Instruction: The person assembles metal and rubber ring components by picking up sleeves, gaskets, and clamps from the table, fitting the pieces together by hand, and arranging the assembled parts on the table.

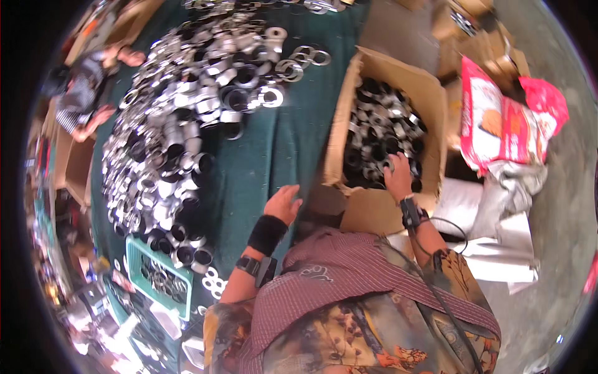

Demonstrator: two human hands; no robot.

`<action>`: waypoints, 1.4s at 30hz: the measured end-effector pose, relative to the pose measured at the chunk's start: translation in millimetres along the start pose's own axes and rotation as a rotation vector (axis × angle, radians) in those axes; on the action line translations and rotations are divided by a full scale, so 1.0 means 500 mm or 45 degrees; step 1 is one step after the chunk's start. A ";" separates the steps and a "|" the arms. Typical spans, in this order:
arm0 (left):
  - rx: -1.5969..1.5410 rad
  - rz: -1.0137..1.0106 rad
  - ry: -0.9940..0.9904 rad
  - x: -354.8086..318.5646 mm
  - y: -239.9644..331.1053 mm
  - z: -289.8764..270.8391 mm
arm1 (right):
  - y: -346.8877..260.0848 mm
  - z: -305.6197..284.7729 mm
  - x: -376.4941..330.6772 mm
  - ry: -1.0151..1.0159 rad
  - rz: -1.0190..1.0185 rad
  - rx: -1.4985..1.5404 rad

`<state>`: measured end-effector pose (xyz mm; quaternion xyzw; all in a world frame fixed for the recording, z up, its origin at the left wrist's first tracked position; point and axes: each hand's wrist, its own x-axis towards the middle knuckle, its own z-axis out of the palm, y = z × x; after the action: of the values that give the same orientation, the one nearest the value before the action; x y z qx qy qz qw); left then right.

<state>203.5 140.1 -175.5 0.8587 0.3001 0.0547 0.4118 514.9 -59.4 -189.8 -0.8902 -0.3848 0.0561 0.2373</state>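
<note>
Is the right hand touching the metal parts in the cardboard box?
Touching: the head view shows the right hand reaching into the box, resting on the metal parts.

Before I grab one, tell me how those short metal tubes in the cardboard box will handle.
The metal tubes look rigid and shiny, so probably stiff and a little slippery. Being short and round, one would likely roll if laid on its side on the green cloth. They lie loosely heaped in the cardboard box where the right hand reaches, so neighbours may shift when one is lifted.
</note>
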 end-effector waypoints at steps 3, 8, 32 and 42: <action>0.025 -0.224 0.135 -0.134 -0.071 -0.008 | -0.144 0.047 -0.005 -0.127 -0.362 0.148; 0.027 -0.475 0.295 -0.342 -0.134 0.033 | -0.361 0.129 -0.070 -0.567 -0.668 0.368; -0.169 -1.112 0.363 -0.605 -0.204 0.120 | -0.484 0.236 -0.142 -1.338 -0.854 -0.493; -0.133 -1.468 0.208 -0.553 -0.218 0.094 | -0.568 0.306 0.190 -0.364 -0.818 0.429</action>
<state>-56.9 5.7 -244.7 0.5283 0.7467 -0.0974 0.3923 350.9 234.3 -184.7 -0.6560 -0.6586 0.1649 0.3297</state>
